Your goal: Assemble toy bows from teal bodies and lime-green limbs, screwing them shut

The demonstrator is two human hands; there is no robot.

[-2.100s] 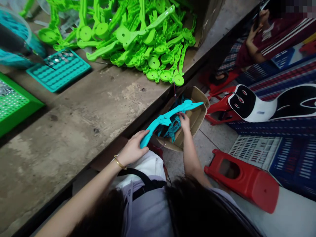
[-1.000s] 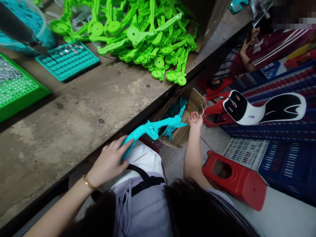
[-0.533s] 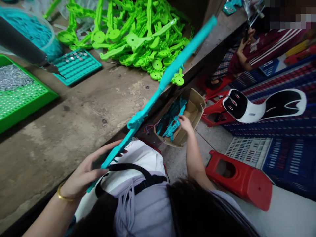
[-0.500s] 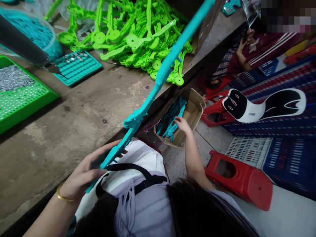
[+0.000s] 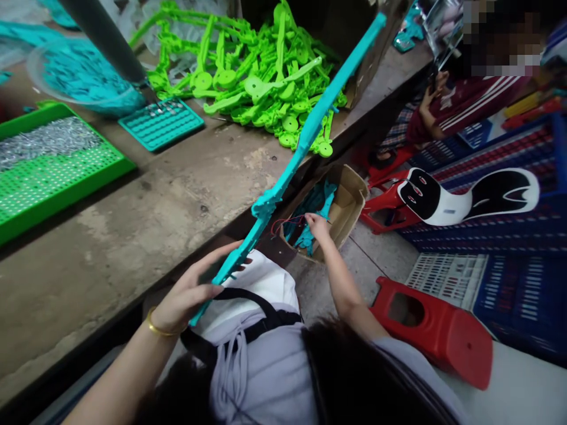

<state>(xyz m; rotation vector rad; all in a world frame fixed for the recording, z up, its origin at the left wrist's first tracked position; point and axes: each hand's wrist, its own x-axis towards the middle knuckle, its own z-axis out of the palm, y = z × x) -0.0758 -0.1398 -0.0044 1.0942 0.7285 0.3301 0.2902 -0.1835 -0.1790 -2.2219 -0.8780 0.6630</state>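
My left hand (image 5: 195,292) is wrapped round the lower end of a long turquoise plastic part (image 5: 287,168), which slants up to the right past the bench edge. Small pegs stick out along it. Lower down, my right hand (image 5: 318,227) reaches over a cardboard box (image 5: 349,206) standing beside the bench. Its thumb and fingers are pinched together at thin red wires (image 5: 287,221) that run to the fingertips. Under that hand, turquoise plastic parts (image 5: 326,198) lie in the box.
Bright green plastic parts (image 5: 266,88) are heaped on the bench (image 5: 177,218). A dark tool (image 5: 110,41) hangs over a turquoise tray (image 5: 163,125), near a green tray (image 5: 66,171) of metal screws. Red stools (image 5: 434,330) and a person (image 5: 478,106) are at the right.
My right hand has moved slightly left inside the box opening, and its fingers have come to the red wires. The left hand keeps its hold on the turquoise part. The view has shifted.
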